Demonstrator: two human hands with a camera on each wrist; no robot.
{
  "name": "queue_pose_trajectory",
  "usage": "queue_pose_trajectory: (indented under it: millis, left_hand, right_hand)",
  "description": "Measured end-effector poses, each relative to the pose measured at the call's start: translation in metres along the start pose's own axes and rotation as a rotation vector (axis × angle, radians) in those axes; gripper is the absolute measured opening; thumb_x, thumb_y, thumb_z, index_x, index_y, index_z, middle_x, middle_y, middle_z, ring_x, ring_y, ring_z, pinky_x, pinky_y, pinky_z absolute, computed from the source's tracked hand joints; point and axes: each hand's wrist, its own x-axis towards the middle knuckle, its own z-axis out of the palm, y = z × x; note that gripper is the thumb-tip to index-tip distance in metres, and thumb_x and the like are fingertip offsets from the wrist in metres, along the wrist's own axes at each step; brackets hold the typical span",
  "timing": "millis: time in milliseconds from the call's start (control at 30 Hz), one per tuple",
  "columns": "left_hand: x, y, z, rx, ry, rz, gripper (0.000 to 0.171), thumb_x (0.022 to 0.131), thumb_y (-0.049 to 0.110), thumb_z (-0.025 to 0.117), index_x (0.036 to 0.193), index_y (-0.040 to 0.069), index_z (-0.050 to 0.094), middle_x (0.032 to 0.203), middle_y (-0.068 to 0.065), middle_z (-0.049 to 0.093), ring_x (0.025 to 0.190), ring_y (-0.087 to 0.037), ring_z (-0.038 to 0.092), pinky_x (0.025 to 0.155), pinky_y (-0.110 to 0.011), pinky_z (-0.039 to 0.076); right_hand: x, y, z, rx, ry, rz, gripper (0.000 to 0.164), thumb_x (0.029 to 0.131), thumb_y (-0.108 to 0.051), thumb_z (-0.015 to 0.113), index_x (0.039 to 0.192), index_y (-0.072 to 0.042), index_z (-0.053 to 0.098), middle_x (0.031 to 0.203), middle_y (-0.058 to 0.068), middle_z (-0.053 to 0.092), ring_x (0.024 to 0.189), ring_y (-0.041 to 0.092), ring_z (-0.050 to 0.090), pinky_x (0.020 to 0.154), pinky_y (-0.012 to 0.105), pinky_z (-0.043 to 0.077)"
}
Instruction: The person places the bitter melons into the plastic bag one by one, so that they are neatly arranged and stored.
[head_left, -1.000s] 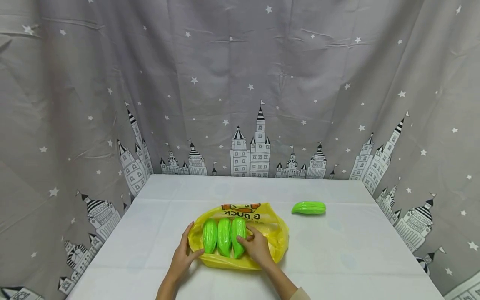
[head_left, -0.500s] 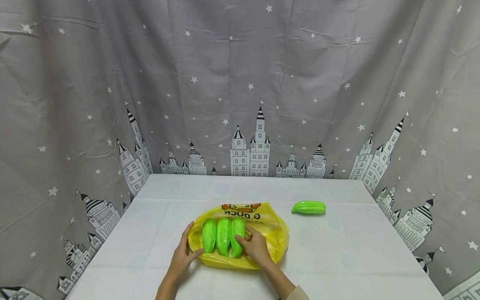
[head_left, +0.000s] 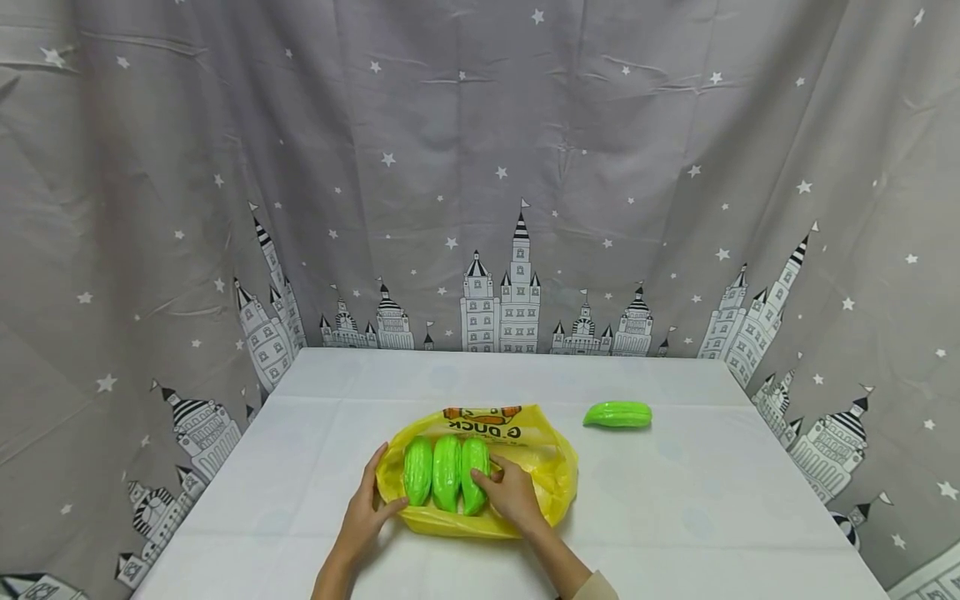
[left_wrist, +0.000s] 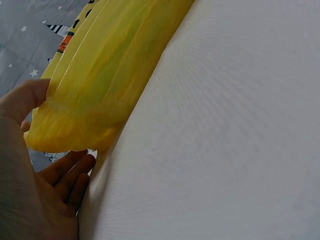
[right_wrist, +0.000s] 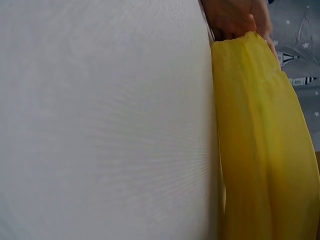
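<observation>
Resting my right hand [head_left: 512, 493] on the yellow plastic bag [head_left: 540, 467], I curl my fingers against the rightmost of three green toy gourds [head_left: 474, 473] lying side by side on it. My left hand [head_left: 367, 508] holds the bag's left edge, thumb on top of the plastic and relaxed fingers beneath, as the left wrist view shows [left_wrist: 30, 165]. The bag sits near the front middle of the white table [head_left: 675, 517]. A fourth green gourd [head_left: 618, 414] lies alone well to the right, further back. A grey curtain [head_left: 480, 167] with stars and castles hangs behind.
</observation>
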Motion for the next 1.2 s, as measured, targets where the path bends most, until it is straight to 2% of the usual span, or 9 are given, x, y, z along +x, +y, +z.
queue_pose_trajectory:
  millis: [133, 300, 433, 600, 767, 967, 1200]
  left_hand:
    - [0.0, 0.001, 0.0, -0.029, 0.0, 0.007, 0.086, 0.08, 0.014, 0.072, 0.148, 0.016, 0.018, 0.145, -0.02, 0.029, 0.128, -0.038, 0.032, 0.095, -0.003, 0.019]
    - [-0.001, 0.025, -0.004, -0.042, -0.013, 0.021, 0.083, 0.079, 0.006, 0.07, 0.146, 0.003, 0.02, 0.142, -0.029, 0.029, 0.125, -0.044, 0.033, 0.095, -0.005, 0.021]
    - [-0.001, 0.037, -0.007, -0.029, -0.021, -0.003, 0.083, 0.079, 0.006, 0.07, 0.145, 0.001, 0.02, 0.142, -0.029, 0.029, 0.125, -0.043, 0.033, 0.095, -0.005, 0.021]
    - [-0.002, 0.044, -0.008, -0.025, -0.018, 0.003, 0.082, 0.079, 0.004, 0.07, 0.144, -0.002, 0.021, 0.14, -0.031, 0.03, 0.125, -0.045, 0.034, 0.095, -0.005, 0.022]
    - [-0.002, 0.034, -0.006, -0.042, -0.009, 0.023, 0.083, 0.078, 0.004, 0.07, 0.144, -0.001, 0.021, 0.14, -0.031, 0.029, 0.124, -0.045, 0.033, 0.095, -0.005, 0.021]
    - [-0.001, 0.006, 0.001, -0.018, 0.001, 0.013, 0.086, 0.08, 0.012, 0.071, 0.147, 0.012, 0.019, 0.144, -0.023, 0.029, 0.127, -0.041, 0.032, 0.095, -0.004, 0.018]
    - [-0.001, -0.002, 0.0, -0.045, -0.011, 0.001, 0.088, 0.08, 0.016, 0.072, 0.148, 0.018, 0.017, 0.146, -0.02, 0.027, 0.129, -0.038, 0.03, 0.096, -0.004, 0.018]
  right_hand:
    - [0.0, 0.0, -0.001, 0.013, -0.015, 0.005, 0.059, 0.085, -0.032, 0.066, 0.125, 0.009, 0.052, 0.069, 0.0, 0.053, 0.061, 0.01, 0.047, 0.048, 0.02, 0.04]
    - [0.0, -0.001, -0.002, 0.028, -0.018, 0.013, 0.058, 0.085, -0.03, 0.066, 0.124, 0.01, 0.052, 0.07, 0.0, 0.053, 0.062, 0.01, 0.047, 0.048, 0.019, 0.039]
    - [0.001, -0.001, -0.003, 0.031, -0.021, 0.025, 0.059, 0.085, -0.031, 0.066, 0.125, 0.01, 0.051, 0.071, 0.001, 0.053, 0.062, 0.01, 0.047, 0.047, 0.019, 0.039]
    - [0.002, 0.001, -0.004, 0.035, -0.021, 0.032, 0.06, 0.085, -0.033, 0.066, 0.125, 0.01, 0.051, 0.071, 0.002, 0.054, 0.056, 0.008, 0.045, 0.044, 0.019, 0.038]
    - [0.003, 0.003, -0.004, 0.035, -0.017, 0.038, 0.062, 0.085, -0.034, 0.066, 0.125, 0.01, 0.05, 0.071, 0.002, 0.054, 0.054, 0.008, 0.045, 0.043, 0.019, 0.039]
    - [0.001, -0.001, -0.012, 0.028, -0.014, 0.007, 0.061, 0.082, -0.03, 0.07, 0.125, 0.009, 0.051, 0.073, 0.003, 0.056, 0.061, 0.012, 0.049, 0.05, 0.024, 0.043]
    - [0.004, -0.008, -0.031, 0.026, -0.069, -0.07, 0.056, 0.079, -0.022, 0.074, 0.126, 0.0, 0.053, 0.088, 0.01, 0.057, 0.068, 0.014, 0.049, 0.053, 0.023, 0.043]
